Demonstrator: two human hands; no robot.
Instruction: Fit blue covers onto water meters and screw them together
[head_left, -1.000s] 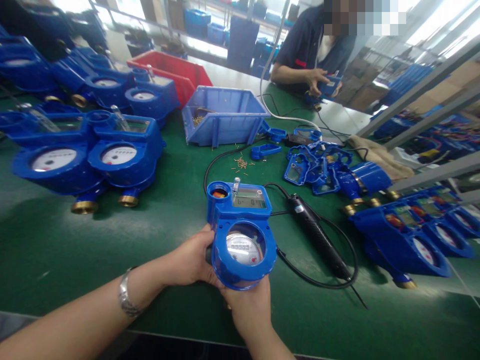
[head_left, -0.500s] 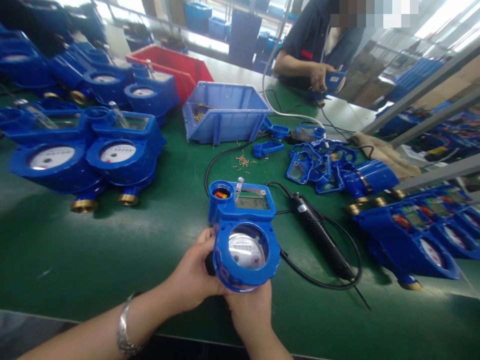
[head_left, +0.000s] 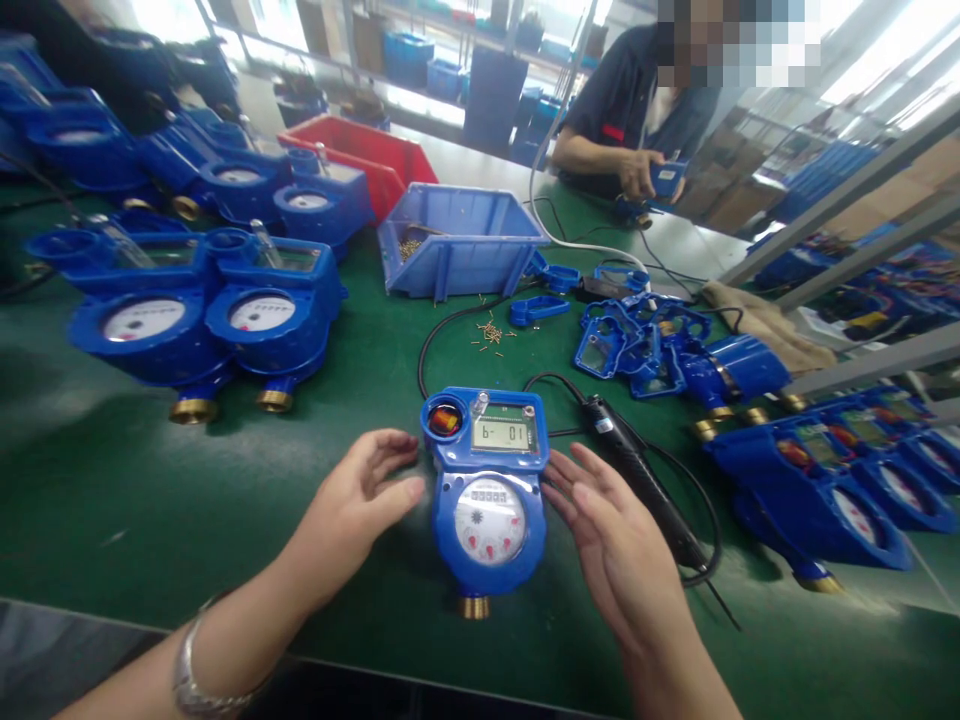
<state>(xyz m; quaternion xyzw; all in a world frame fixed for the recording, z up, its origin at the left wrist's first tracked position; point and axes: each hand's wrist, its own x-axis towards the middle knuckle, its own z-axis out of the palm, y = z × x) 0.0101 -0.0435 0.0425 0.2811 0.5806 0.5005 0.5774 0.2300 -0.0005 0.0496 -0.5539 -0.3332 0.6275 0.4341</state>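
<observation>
A blue water meter [head_left: 491, 575] lies face up on the green table between my hands. Its small display reads "b- 01", and below it sits a round white dial; a brass fitting points toward me. My left hand [head_left: 360, 500] is open just left of the meter, fingers curved and apart from it. On the other side my right hand [head_left: 611, 535] is open too, its fingertips close to the meter's edge; whether they touch it I cannot tell. Right behind that hand lies a black electric screwdriver [head_left: 637, 470] with its cable.
Small brass screws [head_left: 491, 335] lie scattered before a blue bin [head_left: 465, 255], with a red bin [head_left: 367, 150] behind. Blue cover frames [head_left: 630, 335] are piled right of them. More meters stand at left [head_left: 270, 325] and right [head_left: 840, 500]. Across the table a person [head_left: 622, 130] handles a blue part.
The water meter, held tilted in both hands before, now rests flat on the table. Both hands have let go and spread to either side of it. The view has shifted slightly.
</observation>
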